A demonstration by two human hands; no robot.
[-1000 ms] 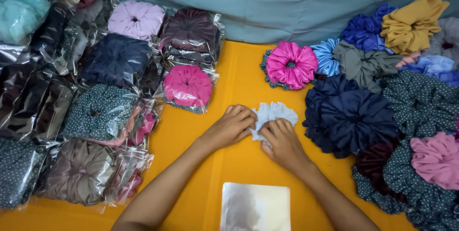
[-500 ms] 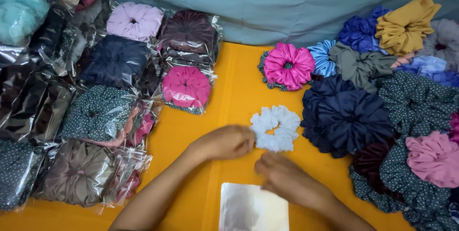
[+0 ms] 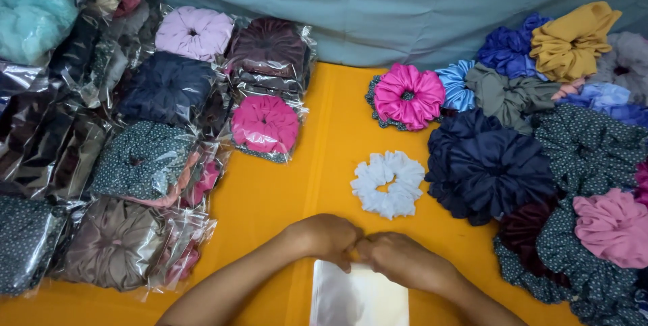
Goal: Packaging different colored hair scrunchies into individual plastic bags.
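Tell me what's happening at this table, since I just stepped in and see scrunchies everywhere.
A person's left hand and right hand meet at the top edge of a clear plastic bag on the orange table. A white scrunchie lies loose just beyond them, untouched. Bagged scrunchies are stacked on the left; a loose pile sits on the right.

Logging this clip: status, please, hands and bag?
Left hand and right hand both pinching top edge of clear bag. White scrunchie lies loose on orange table, just beyond. Nothing in the way.
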